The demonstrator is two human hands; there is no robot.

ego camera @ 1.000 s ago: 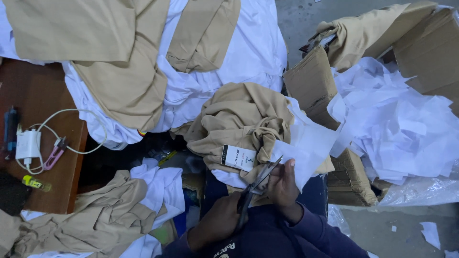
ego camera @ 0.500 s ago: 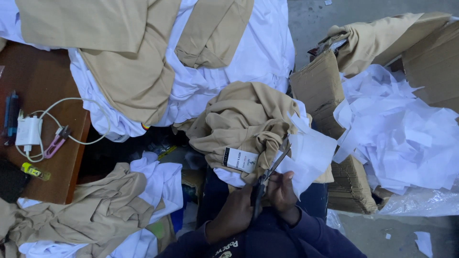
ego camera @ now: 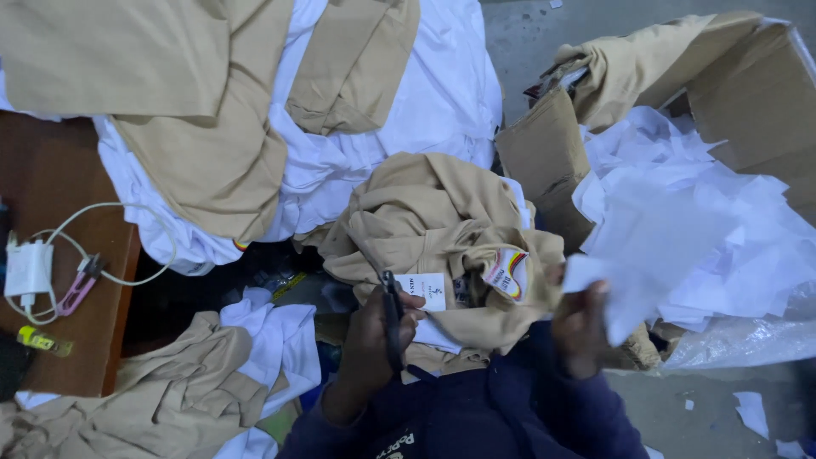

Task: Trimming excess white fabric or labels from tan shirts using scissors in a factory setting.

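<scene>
Two hands: L hand (ego camera: 374, 340) w/ scissors (ego camera: 392, 319), R hand (ego camera: 580, 327) w/ white paper (ego camera: 625, 289).

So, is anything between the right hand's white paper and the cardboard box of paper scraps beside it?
Nothing visible. The right hand holds the white paper up beside the cardboard box, with only open air between them. The left hand keeps dark scissors on the tan garment.

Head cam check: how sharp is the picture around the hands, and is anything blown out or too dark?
Head view: right hand and its white paper smeared by motion; left hand with scissors sharper; white fabric bright, near glare; gap under the wooden table deep in shadow.
</scene>
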